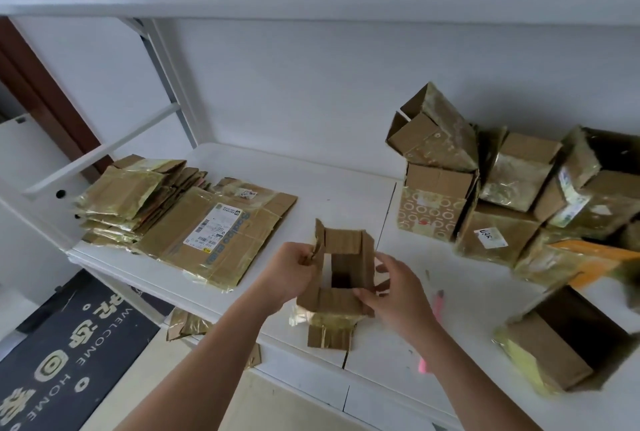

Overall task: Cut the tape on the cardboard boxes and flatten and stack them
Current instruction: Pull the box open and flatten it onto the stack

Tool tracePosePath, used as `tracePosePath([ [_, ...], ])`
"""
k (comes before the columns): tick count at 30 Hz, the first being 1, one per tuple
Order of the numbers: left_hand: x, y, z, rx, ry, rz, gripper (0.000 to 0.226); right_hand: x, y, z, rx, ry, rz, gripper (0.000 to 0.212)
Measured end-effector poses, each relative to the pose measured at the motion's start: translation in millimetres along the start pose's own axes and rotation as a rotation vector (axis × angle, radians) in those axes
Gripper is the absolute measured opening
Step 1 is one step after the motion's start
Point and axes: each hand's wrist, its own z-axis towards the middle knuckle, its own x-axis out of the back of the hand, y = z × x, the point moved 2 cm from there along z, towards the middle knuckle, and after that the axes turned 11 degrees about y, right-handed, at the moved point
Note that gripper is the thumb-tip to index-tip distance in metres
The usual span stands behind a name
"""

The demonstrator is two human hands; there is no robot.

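Where it spreads across the frame, white flat surface (pixel 339 188), bearing everything. On its right, heaped pile of still-standing brown cardboard boxes wrapped in shiny yellowish tape (pixel 512 188); one more open brown box (pixel 561 337) at the near right edge. On its left, stack of flattened brown cardboard sheets (pixel 194 222), well apart from the pile. Between the two, close to the near edge, small open-topped brown cardboard box (pixel 341 278), flaps up, mouth facing the camera, long axis running away from the person, a band of tape at its near end. Left hand (pixel 294 271) pinching the left flap; right hand (pixel 394 295) curled round the right wall and near corner. Both equally close, one per side, so probably placed to press the walls together sideways and collapse it toward the left stack. Thin pink cutter (pixel 438 309) lying just right of the right wrist, ungripped.
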Motion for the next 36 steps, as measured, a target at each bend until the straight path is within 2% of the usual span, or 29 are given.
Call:
tracePosePath([
  [2,0,16,4,-0.145,0.056,0.113,0.037,9,-11,8,0.094,0.155,-0.175,0.082],
  [3,-1,24,3,-0.224,0.075,0.19,0.037,13,-16,11,0.138,0.237,-0.237,0.084],
  [5,-4,33,3,-0.333,0.063,0.35,0.023,19,-21,18,0.209,0.354,-0.286,0.078],
  [8,-17,30,-1,-0.417,0.047,0.447,0.028,18,-15,20,0.208,0.298,-0.205,0.07],
  [11,-29,22,-3,-0.374,0.044,0.366,0.024,10,-2,11,0.174,0.206,-0.13,0.078],
  [16,-42,13,3,-0.342,0.076,0.337,0.022,2,8,5,0.133,0.242,-0.177,0.086],
  [21,-34,7,12,-0.321,0.108,0.28,0.021,4,-2,2,0.138,0.26,-0.098,0.073],
  [25,-17,2,21,-0.244,0.276,0.088,0.02,19,-11,2,0.253,0.269,-0.015,0.057],
  [27,-11,-1,24,-0.199,0.362,0.071,0.016,24,-13,6,0.271,0.245,0.002,0.048],
  [28,-9,-4,25,-0.175,0.403,0.1,0.021,24,-14,7,0.255,0.233,0.008,0.046],
  [30,-8,-12,24,-0.125,0.434,0.174,0.049,22,-14,8,0.196,0.227,0.031,0.045],
  [33,-13,-28,18,0.022,0.379,0.174,0.087,20,-14,6,0.151,0.219,0.064,0.047],
  [36,-21,-42,17,0.125,0.346,0.15,0.096,17,-15,6,0.125,0.202,0.069,0.048],
])
